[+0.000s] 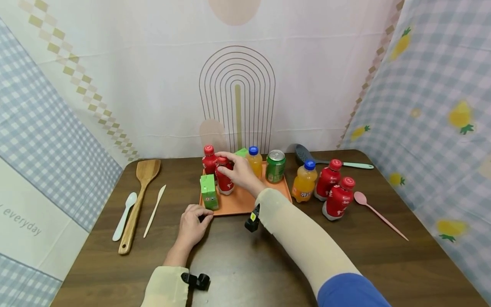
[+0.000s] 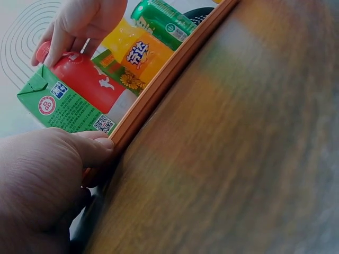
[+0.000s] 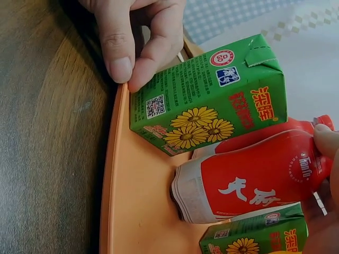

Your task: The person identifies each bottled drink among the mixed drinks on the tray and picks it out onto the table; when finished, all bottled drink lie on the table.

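Note:
My right hand grips a red bottle by its neck and cap, over the orange tray. The bottle stands near the tray's left side, beside a green drink carton. Another red bottle is behind it. At the tray's near left corner, my left hand pinches the rim with thumb and forefinger, right against the carton's base. Also on the tray are an orange-drink bottle with a blue cap, a green can and a second green carton, partly hidden.
Right of the tray stand another orange-drink bottle and two red bottles. A slotted spatula lies behind, a pink spoon farther right. A wooden spatula, a white spoon and a pale knife lie left.

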Demonstrator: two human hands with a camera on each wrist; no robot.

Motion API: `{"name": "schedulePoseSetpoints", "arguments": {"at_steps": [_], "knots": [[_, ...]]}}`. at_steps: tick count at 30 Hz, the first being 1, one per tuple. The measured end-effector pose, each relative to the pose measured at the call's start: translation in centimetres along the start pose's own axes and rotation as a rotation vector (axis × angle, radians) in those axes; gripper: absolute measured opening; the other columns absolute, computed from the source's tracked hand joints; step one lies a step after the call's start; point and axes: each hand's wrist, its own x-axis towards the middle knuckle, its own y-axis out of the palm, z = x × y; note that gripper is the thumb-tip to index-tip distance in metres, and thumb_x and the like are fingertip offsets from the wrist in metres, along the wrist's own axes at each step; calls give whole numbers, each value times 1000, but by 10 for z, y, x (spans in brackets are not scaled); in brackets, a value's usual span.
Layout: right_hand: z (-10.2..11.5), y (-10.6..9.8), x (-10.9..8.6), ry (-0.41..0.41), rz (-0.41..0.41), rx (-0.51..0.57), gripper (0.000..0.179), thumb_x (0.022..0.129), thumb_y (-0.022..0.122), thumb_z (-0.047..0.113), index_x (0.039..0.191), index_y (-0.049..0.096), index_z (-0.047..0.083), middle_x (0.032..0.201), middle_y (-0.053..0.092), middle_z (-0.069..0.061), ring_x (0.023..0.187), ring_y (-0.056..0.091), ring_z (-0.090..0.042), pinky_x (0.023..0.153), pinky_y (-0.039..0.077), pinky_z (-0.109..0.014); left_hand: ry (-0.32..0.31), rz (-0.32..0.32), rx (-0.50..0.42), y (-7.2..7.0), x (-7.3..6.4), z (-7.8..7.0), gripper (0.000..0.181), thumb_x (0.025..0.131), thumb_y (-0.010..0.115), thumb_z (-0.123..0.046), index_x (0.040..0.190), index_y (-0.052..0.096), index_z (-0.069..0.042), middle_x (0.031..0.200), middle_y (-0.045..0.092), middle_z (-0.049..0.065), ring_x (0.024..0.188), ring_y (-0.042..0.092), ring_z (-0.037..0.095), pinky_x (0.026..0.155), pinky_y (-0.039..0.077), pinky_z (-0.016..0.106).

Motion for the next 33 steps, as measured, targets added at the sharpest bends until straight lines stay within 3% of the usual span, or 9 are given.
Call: {"name": "schedulePoseSetpoints", "arguments": {"at_steps": [17, 33], "knots": [[-2, -8, -19, -3, -1, -6, 45, 91, 68, 20, 133, 56, 31, 122, 62, 1, 103, 60, -11, 84, 52, -30, -10, 5, -3, 1, -3, -1, 6, 78, 79, -7, 77, 76, -13, 80, 68, -4, 89, 58, 20, 82, 46, 39], [-3, -19, -36, 9, -50, -4, 42, 91, 67, 21, 131, 58, 32, 120, 63, -1, 101, 61, -13, 82, 53, -32, 0, 5, 5, 0, 0, 0, 6, 78, 79, -7, 77, 76, -12, 80, 68, -3, 88, 58, 21, 80, 45, 40]]}}
